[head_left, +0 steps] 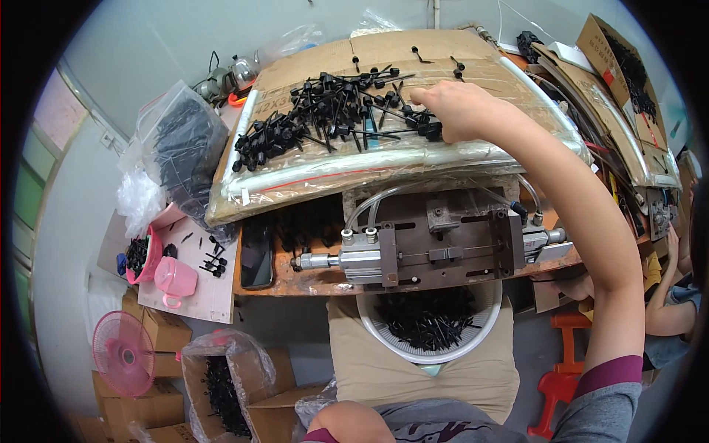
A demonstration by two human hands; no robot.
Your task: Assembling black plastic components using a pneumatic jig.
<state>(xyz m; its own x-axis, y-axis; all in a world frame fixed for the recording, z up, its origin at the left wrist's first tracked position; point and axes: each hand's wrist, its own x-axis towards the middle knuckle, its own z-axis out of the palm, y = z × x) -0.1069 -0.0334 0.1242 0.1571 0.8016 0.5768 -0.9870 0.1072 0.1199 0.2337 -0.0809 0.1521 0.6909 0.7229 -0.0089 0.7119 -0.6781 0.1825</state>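
My right hand [456, 111] reaches over a cardboard-topped board [473, 70] wrapped in clear film. Its fingers are curled at the right edge of a pile of black rods with knobbed heads [325, 107]. Rods lie against the fingers, and what they hold, if anything, is hidden. Below the board sits a metal fixture [445, 252] with a pneumatic cylinder [360, 264] and clear hoses; a thin rod shape runs across its middle. My left hand is out of view; only the upper left arm [351, 424] shows at the lower edge. A white basket [487, 325] of black rods rests on my lap.
At left are a bulging bag of black parts [181, 144], a phone [257, 255], a pink cup [176, 277] and a pink fan [124, 354]. An open box [258, 365] stands on the floor. A co-worker's arm [668, 306] and red stool [557, 391] are at right.
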